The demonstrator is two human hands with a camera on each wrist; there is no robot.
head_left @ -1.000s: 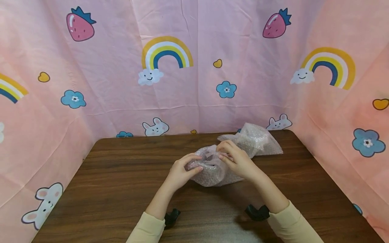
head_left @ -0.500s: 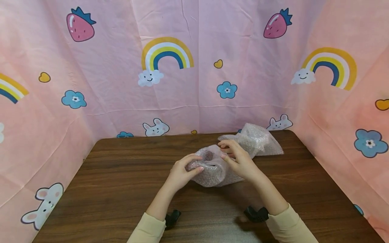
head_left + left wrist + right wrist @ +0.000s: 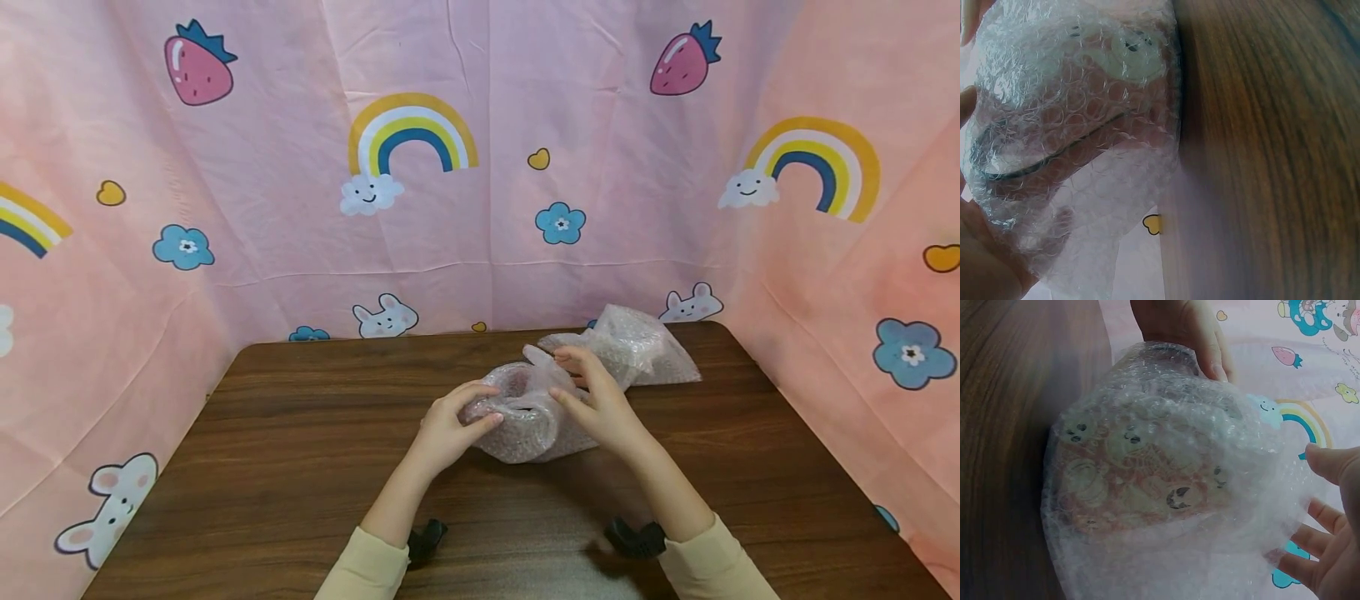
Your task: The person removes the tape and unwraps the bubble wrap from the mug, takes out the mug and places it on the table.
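A rounded bundle of clear bubble wrap (image 3: pixel 517 429) stands on the brown wood-grain table; a hollow shows in its top. Through the plastic in the right wrist view appears a reddish object (image 3: pixel 1141 469) printed with pale cartoon faces; its kind is blurred by the wrap. My left hand (image 3: pixel 450 425) holds the bundle's left side, thumb in front and fingers at the back rim. At the right side, my right hand (image 3: pixel 600 404) touches the loose wrap with thumb and fingers spread apart. A flap of wrap (image 3: pixel 536 357) sticks up beside its fingers.
Another piece of bubble wrap (image 3: pixel 637 346) lies crumpled at the table's back right, just behind my right hand. Pink cloth with cartoon prints (image 3: pixel 420 242) hangs along the back and both sides. Black wrist mounts (image 3: pixel 636 537) sit below my wrists.
My right fingers have come off the bundle's top opening and moved slightly right. The wrap's flap, earlier under them, now stands up. My left hand keeps its hold.
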